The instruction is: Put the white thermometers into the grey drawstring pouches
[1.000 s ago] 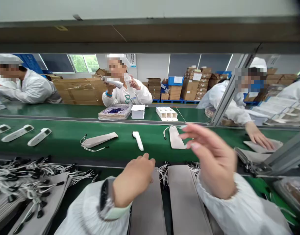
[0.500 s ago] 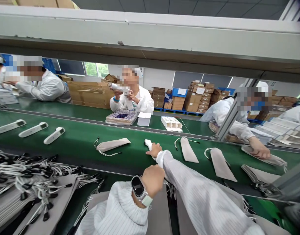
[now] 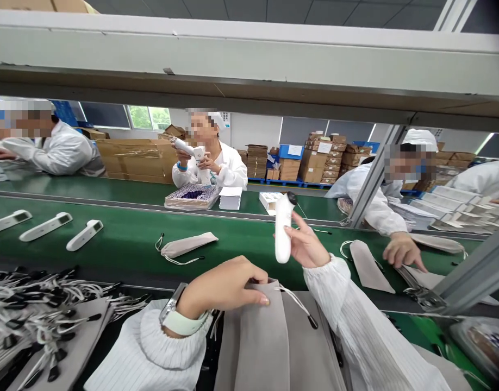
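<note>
My right hand (image 3: 310, 245) holds a white handheld infrared thermometer (image 3: 282, 231) upright above the green belt, its black round tip at the top. The fingers and thumb grip one side of its body. In front of me my left hand (image 3: 229, 285) pinches the upper edge of a grey drawstring pouch (image 3: 263, 342), thumb on the near side. The pouch's white cord with a black end (image 3: 312, 321) hangs to the right. More grey pouches (image 3: 315, 342) lie under and beside it. The thermometer is above and to the right of the pouch, apart from it.
Three white thermometers (image 3: 85, 234) lie on the belt (image 3: 123, 231) at left. Pouches (image 3: 188, 244) lie further along it. A pile of corded pouches (image 3: 70, 326) is near left. A metal post (image 3: 374, 176) and a co-worker's hand (image 3: 404, 251) are at right.
My right hand has lifted the thermometer off the belt and turned it upright. My left hand, before a closed fist, now grips the pouch's edge. The co-worker's hand at right has moved left.
</note>
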Motion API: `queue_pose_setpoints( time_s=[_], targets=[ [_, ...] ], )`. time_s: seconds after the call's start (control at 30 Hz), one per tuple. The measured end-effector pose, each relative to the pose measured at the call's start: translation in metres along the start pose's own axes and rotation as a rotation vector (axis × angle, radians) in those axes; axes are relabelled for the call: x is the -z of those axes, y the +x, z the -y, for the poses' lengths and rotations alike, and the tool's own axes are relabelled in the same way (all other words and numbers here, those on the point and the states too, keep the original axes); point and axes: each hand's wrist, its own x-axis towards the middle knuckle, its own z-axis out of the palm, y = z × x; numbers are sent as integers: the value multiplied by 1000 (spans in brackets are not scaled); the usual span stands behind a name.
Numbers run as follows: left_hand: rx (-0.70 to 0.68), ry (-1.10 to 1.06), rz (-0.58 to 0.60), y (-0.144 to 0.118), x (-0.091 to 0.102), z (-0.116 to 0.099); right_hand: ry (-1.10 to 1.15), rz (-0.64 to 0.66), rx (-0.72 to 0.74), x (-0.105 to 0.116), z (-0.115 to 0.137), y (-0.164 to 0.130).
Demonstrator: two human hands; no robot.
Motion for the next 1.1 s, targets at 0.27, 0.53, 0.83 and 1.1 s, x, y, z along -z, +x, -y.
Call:
queue_pose_setpoints(
  time_s=[0.27, 0.53, 0.83, 1.1],
  targets=[
    [101, -130, 40, 18, -13, 1, 93, 58, 99, -9, 18, -26],
    [50, -164, -252, 22, -10, 0, -13, 58, 48, -8, 2, -19],
    [131, -177, -491, 31, -9, 12, -404, 418, -185, -3, 0, -19],
    [266, 58, -620, 25, 0, -1, -796, 103, 130, -26, 5, -37]
  ],
)
